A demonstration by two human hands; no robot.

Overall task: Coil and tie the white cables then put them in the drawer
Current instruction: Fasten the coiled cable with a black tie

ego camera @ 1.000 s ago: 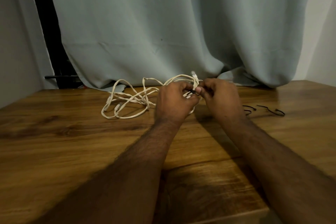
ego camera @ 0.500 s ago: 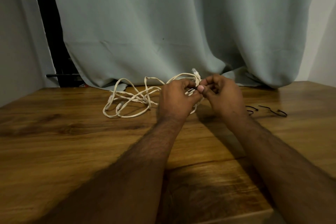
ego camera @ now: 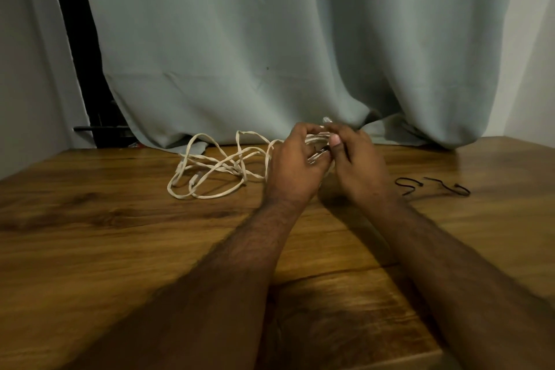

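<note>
White cable [ego camera: 210, 173] lies in loose, tangled loops on the wooden table [ego camera: 90, 234], left of centre, with several strands running up into the hands; a connector tip [ego camera: 326, 120] protrudes above the fingers. No container shows in view. Left hand [ego camera: 295, 165] is curled around the gathered strands, fingers closed over the bundle. Right hand [ego camera: 354, 165] sits directly against the left, thumb and fingers pinching at the same bundle; a thin dark tie [ego camera: 319, 149] shows between the two hands, though which hand holds it cannot be told. Two more black ties [ego camera: 432, 186] lie on the table to the right, apart from the hands. Grey-green curtain [ego camera: 270, 39] hangs behind, its hem resting on the table's far edge.
</note>
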